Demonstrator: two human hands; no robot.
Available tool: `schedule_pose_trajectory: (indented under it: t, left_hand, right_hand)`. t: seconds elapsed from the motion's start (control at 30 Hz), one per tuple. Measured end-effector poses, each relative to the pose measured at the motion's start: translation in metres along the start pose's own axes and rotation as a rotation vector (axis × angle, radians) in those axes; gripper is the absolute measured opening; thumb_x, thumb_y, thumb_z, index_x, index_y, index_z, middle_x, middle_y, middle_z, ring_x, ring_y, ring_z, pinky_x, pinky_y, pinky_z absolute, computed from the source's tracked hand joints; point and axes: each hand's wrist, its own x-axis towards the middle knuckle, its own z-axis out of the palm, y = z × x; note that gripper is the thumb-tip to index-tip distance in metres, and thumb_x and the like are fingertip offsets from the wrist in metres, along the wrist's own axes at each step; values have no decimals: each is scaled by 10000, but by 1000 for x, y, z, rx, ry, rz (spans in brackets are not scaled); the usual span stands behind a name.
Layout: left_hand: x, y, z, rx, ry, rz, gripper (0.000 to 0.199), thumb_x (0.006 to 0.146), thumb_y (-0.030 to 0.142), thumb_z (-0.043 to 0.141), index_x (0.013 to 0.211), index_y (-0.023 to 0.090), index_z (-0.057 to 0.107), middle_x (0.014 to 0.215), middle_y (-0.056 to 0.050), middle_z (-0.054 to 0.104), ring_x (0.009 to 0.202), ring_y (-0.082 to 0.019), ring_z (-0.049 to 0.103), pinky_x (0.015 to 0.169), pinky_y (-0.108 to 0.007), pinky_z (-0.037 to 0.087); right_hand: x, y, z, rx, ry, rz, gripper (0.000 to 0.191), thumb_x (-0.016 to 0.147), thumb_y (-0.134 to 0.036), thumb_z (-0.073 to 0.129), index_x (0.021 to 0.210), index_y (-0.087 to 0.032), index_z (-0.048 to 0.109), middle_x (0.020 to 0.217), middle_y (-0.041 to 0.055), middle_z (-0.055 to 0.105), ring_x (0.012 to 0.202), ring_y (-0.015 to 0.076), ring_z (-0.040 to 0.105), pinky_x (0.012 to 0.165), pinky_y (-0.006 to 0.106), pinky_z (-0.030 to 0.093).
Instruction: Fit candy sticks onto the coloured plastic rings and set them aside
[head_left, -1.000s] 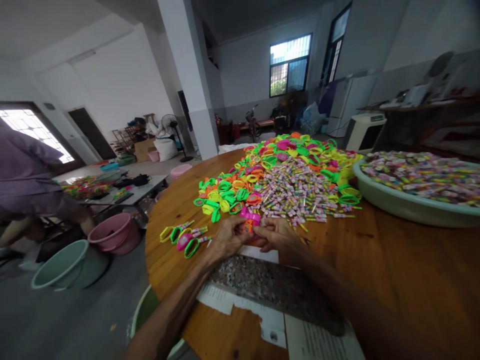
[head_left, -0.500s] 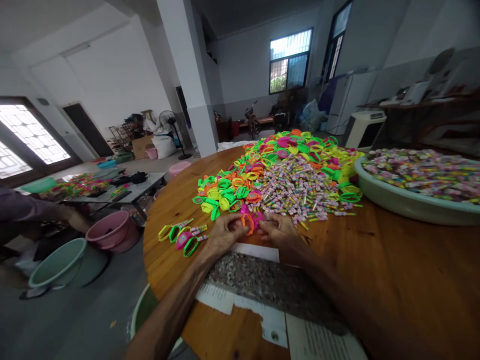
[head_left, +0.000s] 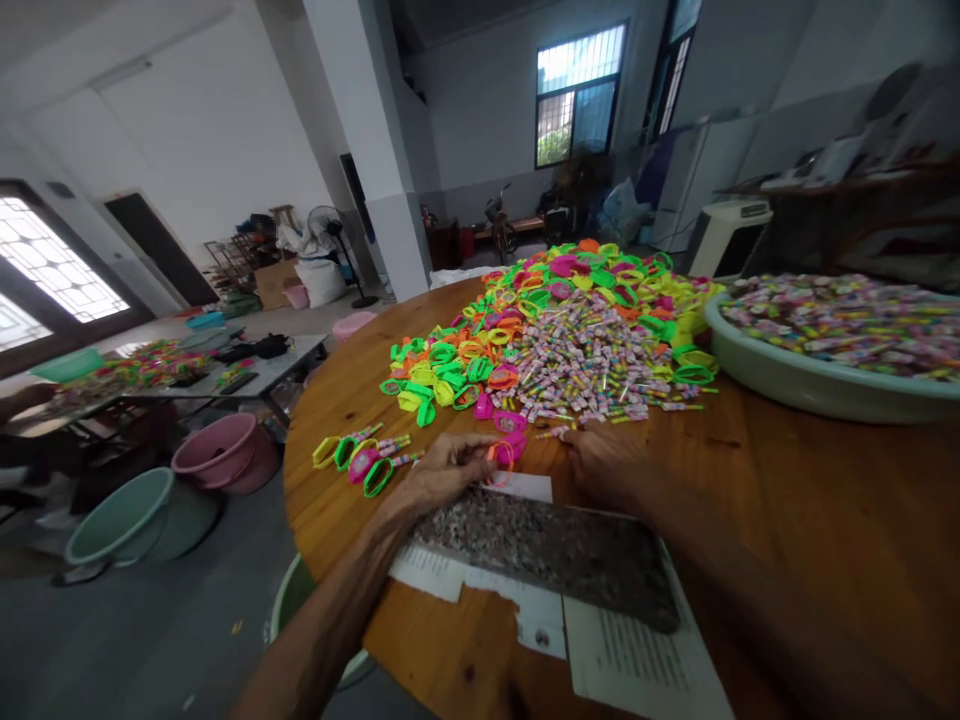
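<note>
My left hand (head_left: 450,470) is closed on an orange plastic toy watch (head_left: 511,462), holding it upright by its band just above the table. Pink toy watches (head_left: 510,422) lie right behind it. My right hand (head_left: 611,462) has its fingertips pinched at the end of a small wrapped candy stick (head_left: 553,432) by the front of the candy stick pile (head_left: 592,360). Behind and left of that rises a heap of coloured toy watches (head_left: 450,365). Left of my left hand, several watches with sticks attached (head_left: 364,463) lie in a row.
A speckled stone slab (head_left: 540,555) lies on paper sheets (head_left: 637,650) in front of me. At the right stands a wide basin (head_left: 817,385) full of candy sticks. Buckets (head_left: 225,450) stand on the floor at left, near another person's arm (head_left: 26,400) and a second table.
My right hand has left the orange watch and moved right to a candy stick by the pile. My left hand still holds the watch. The view has shifted slightly.
</note>
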Motion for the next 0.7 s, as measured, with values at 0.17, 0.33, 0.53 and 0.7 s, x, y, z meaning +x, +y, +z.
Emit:
schedule_pose_trajectory:
  t: [0.17, 0.33, 0.53, 0.7]
  left_hand:
    - [-1, 2, 0, -18, -19, 31, 727, 716, 425, 797, 1346, 153, 560, 925, -62, 680, 746, -145, 593, 671, -244, 440]
    - [1, -3, 6, -18, -30, -13, 656, 674, 435, 820, 1214, 125, 613, 911, -68, 665, 770, -158, 601, 679, -254, 448]
    - [-2, 0, 11, 22, -33, 28, 686, 748, 431, 763, 1338, 156, 549, 935, -66, 667, 753, -153, 594, 669, -257, 447]
    - [-6, 0, 13, 236, -31, 115, 517, 832, 302, 677, 1324, 182, 573, 938, -53, 678, 822, -181, 613, 714, -271, 464]
  right_hand:
    - [2, 2, 1, -54, -25, 5, 198, 884, -201, 478, 987, -184, 646, 966, 102, 614, 873, 222, 558, 689, 309, 322]
    - [-1, 3, -2, -46, -12, 26, 184, 890, -192, 463, 914, -173, 645, 900, 110, 621, 859, 225, 551, 671, 313, 307]
    - [-16, -8, -25, 34, -4, 22, 181, 909, -182, 423, 893, -169, 603, 823, 85, 623, 757, 197, 545, 610, 309, 272]
    - [-58, -44, -46, 220, -23, -105, 191, 956, -225, 406, 839, -205, 555, 810, 28, 614, 743, 163, 553, 642, 296, 315]
